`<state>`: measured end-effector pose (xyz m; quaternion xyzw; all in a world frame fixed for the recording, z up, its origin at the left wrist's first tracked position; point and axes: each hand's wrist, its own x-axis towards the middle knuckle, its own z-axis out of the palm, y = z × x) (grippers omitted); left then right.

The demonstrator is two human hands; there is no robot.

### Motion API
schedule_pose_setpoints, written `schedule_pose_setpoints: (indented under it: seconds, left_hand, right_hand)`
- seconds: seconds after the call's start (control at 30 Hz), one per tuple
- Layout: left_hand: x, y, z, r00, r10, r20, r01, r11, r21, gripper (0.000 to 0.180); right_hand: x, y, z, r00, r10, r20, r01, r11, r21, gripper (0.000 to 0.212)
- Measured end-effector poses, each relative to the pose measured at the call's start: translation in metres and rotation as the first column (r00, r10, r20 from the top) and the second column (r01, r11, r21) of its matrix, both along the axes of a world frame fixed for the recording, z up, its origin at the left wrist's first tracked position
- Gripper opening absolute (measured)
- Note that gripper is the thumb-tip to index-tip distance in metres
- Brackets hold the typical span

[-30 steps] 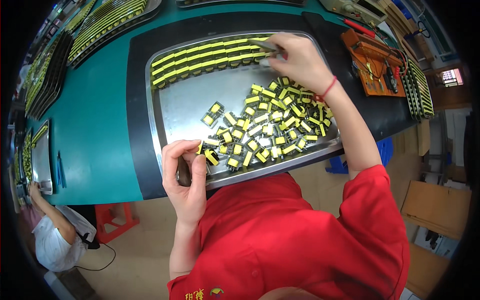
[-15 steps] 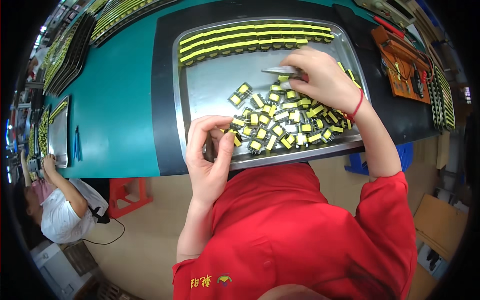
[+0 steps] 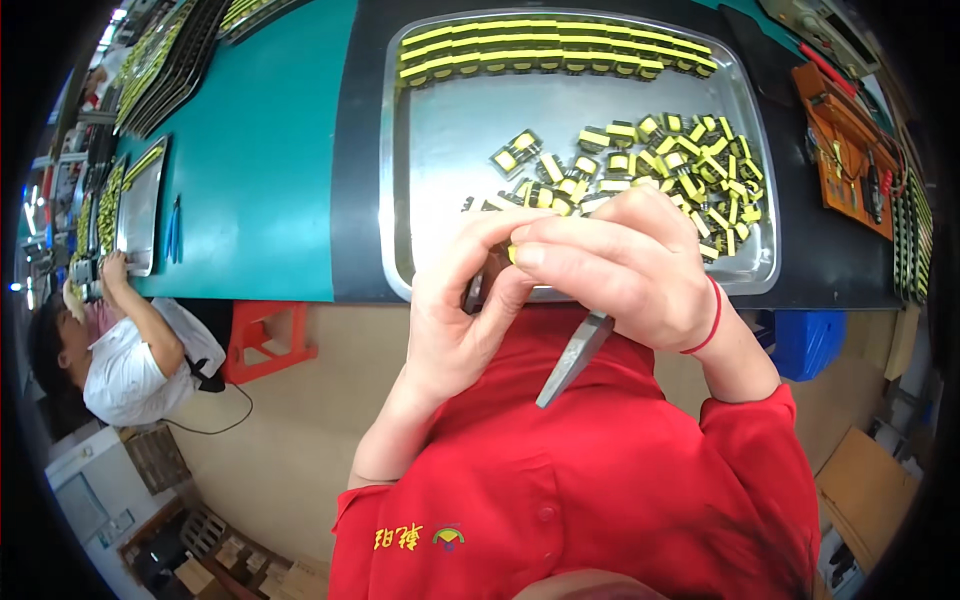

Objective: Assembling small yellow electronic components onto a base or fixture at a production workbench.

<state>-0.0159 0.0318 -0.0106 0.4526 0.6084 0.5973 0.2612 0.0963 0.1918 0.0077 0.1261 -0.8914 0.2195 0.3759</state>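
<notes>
My left hand (image 3: 450, 310) is closed, with a small black-and-yellow transformer (image 3: 513, 253) pinched at its fingertips, mostly hidden by the fingers. Meeting it there is my right hand (image 3: 640, 262), whose fingers touch the part and also grip a flat, tapered grey metal tool (image 3: 575, 358). The tool's narrow end points toward my red shirt. Both hands are over the near edge of a metal tray (image 3: 396, 200). Behind them in the tray lies a loose pile of similar transformers (image 3: 690, 170), while neat rows of them (image 3: 560, 50) line the far side.
An orange-brown tool holder (image 3: 835, 150) stands right of the tray on the black mat. Blue-handled pliers (image 3: 174, 230) lie on the green mat (image 3: 270, 180) at left. Stacked trays (image 3: 170, 70) are at far left. A co-worker (image 3: 150, 350) sits left by a red stool (image 3: 262, 340).
My right hand has come from the pile to my left hand. The metal tool has swung round toward me. The tray appears higher in view.
</notes>
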Motion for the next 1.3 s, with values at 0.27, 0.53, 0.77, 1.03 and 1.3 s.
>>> schedule_pose_setpoints:
  seconds: [0.27,0.53,0.77,1.03,1.3]
  left_hand:
    - [0.014,-0.008,0.002,0.886,0.114,0.45,-0.133,0.991,0.011,0.034]
    - [0.017,-0.005,-0.005,0.951,0.188,0.246,-0.204,0.978,0.041,0.037]
    - [0.014,-0.007,0.004,0.988,0.095,0.121,-0.093,0.995,-0.021,0.033]
    - [0.021,-0.012,0.013,0.969,0.063,0.239,-0.064,0.998,-0.004,0.033]
    - [0.024,-0.016,0.019,0.967,0.096,0.235,-0.089,0.995,-0.04,0.035]
  right_hand:
    - [0.016,0.004,-0.004,0.969,-0.041,0.243,0.148,0.886,-0.44,0.015]
    - [0.014,-0.001,-0.009,0.965,-0.073,0.25,0.157,0.928,-0.337,0.02]
    - [0.017,-0.006,-0.01,0.963,-0.101,0.251,0.174,0.941,-0.291,0.039]
    - [0.015,-0.009,-0.014,0.919,-0.302,0.255,0.324,0.945,-0.048,0.041]
    - [0.009,-0.02,-0.019,0.925,-0.321,0.205,0.32,0.947,0.038,0.041]
